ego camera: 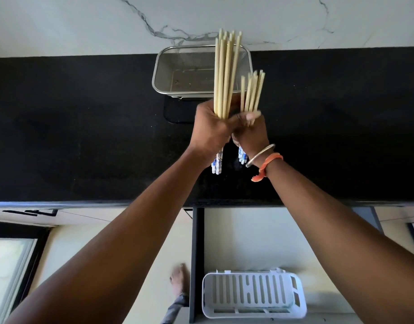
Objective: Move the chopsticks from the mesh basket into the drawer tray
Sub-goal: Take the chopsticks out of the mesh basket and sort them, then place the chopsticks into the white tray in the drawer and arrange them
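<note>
Head view: chopsticks (224, 73) upright in both touching hands (231, 129), fists tight around them.

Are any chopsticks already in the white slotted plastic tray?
No, the white slotted plastic tray lies empty; left hand and right hand grip both bundles.

You find no readable text, label, brand or number here; the blue pattern on the chopsticks (217, 163) is only decoration, too blurred to make out.
</note>
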### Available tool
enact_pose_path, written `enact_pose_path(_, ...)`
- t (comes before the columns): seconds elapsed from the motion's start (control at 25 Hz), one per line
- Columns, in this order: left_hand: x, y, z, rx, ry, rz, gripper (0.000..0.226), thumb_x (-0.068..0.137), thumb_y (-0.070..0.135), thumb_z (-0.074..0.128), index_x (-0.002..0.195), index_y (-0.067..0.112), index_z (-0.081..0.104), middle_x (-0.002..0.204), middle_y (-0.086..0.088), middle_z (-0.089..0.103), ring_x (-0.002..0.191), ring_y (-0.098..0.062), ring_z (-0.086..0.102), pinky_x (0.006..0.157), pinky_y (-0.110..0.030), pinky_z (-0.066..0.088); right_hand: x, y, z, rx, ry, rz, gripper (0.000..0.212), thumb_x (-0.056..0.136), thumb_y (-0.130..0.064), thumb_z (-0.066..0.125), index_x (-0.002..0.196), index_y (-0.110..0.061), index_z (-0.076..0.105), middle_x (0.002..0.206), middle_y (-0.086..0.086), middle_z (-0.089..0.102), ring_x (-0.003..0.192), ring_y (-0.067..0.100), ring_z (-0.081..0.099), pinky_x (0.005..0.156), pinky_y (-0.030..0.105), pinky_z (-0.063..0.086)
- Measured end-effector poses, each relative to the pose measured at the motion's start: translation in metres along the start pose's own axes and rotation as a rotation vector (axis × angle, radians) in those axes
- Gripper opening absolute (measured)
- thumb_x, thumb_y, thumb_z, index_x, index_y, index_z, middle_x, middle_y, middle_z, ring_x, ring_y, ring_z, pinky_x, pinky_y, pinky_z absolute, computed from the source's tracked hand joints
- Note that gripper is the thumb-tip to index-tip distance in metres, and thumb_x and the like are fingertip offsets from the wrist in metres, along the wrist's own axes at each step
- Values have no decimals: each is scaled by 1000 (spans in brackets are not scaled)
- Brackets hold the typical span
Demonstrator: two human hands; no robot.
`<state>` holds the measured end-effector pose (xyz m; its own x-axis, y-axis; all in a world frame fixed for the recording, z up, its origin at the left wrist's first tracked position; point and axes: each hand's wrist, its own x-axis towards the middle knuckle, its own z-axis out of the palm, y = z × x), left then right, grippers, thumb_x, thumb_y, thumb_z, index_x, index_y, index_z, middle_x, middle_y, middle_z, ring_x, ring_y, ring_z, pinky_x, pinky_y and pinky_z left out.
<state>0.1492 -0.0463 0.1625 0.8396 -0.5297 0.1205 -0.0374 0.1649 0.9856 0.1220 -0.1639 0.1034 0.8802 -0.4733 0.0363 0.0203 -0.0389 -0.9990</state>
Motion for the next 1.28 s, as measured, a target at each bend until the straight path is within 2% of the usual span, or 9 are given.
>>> enact_pose_path(0.2, 1, 8, -12, -24, -116, 3, 18, 81, 3, 84, 96, 6, 76, 99, -15, 80, 93, -31, 78, 76, -36, 62, -17, -19, -15, 25, -401, 168, 12, 72, 4, 63, 62, -1, 59, 42, 3, 44, 28, 13, 35, 38, 17, 31)
enact_pose_path(0.32, -10, 2, -12, -19, -125, -42, 24, 84, 16, 85, 97, 0, 73, 97, -39, 70, 72, -38, 66, 60, -37, 54, -41, -22, -24, -18, -392, 217, 21, 75, 4, 64, 59, 2, 50, 37, -1, 41, 28, 16, 31, 39, 20, 29)
enact_pose_path(0.48, -32, -19, -14, -330, 57, -217, 19, 104, 25, 60, 98, 8, 67, 69, 5, 68, 45, -7, 39, 43, -24, 32, -95, -6, -40, -129, -327, 320, 40, 73, -3, 66, 47, -20, 41, 36, -1, 35, 31, 16, 28, 40, 21, 26)
enact_pose_path(0.6, -59, -41, -18, -592, 238, -360, 27, 111, 23, 46, 94, 13, 64, 61, 7, 55, 42, -5, 32, 41, -21, 29, -156, 24, -65, -469, -352, 354, 30, 65, -25, 66, 46, -17, 44, 35, -5, 39, 34, 15, 34, 39, 24, 29)
enact_pose_path(0.72, -83, -56, -18, -664, 400, -461, 29, 110, 24, 49, 86, 13, 63, 54, 6, 41, 43, -6, 31, 42, -22, 29, -229, 65, -81, -778, -587, 429, 37, 67, -33, 66, 43, -20, 42, 36, -8, 43, 35, 7, 39, 46, 25, 33)
enact_pose_path(0.84, -90, -64, -13, -704, 480, -484, 31, 109, 24, 50, 84, 12, 62, 53, 6, 40, 41, -7, 32, 42, -22, 30, -279, 113, -80, -1101, -836, 517, 14, 76, -35, 64, 70, -22, 61, 64, -2, 63, 61, 23, 60, 62, 29, 49)
enact_pose_path(1.0, -96, -64, -2, -678, 474, -485, 30, 109, 24, 51, 83, 12, 62, 51, 6, 41, 40, -6, 33, 42, -22, 31, -296, 159, -71, -1322, -964, 388, 17, 82, -34, 61, 84, -17, 61, 90, 13, 72, 80, 31, 68, 68, 35, 55)
enact_pose_path(1.12, -102, -64, 0, -671, 471, -489, 30, 109, 25, 52, 83, 12, 61, 51, 6, 41, 39, -6, 33, 41, -22, 32, -303, 177, -61, -1373, -961, 283, 23, 82, -37, 61, 90, -15, 64, 91, 11, 73, 82, 31, 69, 54, 28, 39)
enact_pose_path(1.28, -107, -65, 0, -684, 480, -482, 29, 109, 24, 52, 84, 11, 60, 51, 6, 40, 38, -6, 34, 40, -22, 33, -308, 186, -51, -1348, -964, 197, 37, 83, -49, 62, 87, -13, 66, 89, 11, 73, 82, 32, 70, 60, 31, 40)
